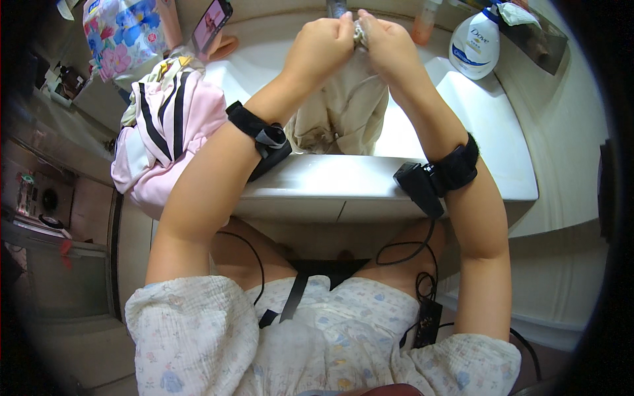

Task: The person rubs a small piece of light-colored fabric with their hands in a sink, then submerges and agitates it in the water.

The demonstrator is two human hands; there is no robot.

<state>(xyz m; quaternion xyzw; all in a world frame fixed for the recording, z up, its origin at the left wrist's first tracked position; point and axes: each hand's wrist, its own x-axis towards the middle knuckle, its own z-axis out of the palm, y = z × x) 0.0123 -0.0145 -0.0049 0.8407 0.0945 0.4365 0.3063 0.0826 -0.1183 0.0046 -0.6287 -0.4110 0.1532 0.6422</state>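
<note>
Over the white sink [317, 178], my left hand [325, 41] and my right hand [391, 47] are raised close together near the tap [337, 8]. Both are closed on the upper edge of a wet-looking beige cloth garment [343, 105], with its bunched edge showing between the fingers. The rest of the garment hangs down into the basin between my forearms, with darker wet patches low on it. What kind of garment it is, I cannot tell.
Pink and white clothes with black stripes [191, 115] are heaped on the sink's left rim. Behind them stand a floral package [125, 33] and a propped phone [211, 26]. A white pump bottle [475, 43] and a bottle of orange liquid [424, 23] stand at the right.
</note>
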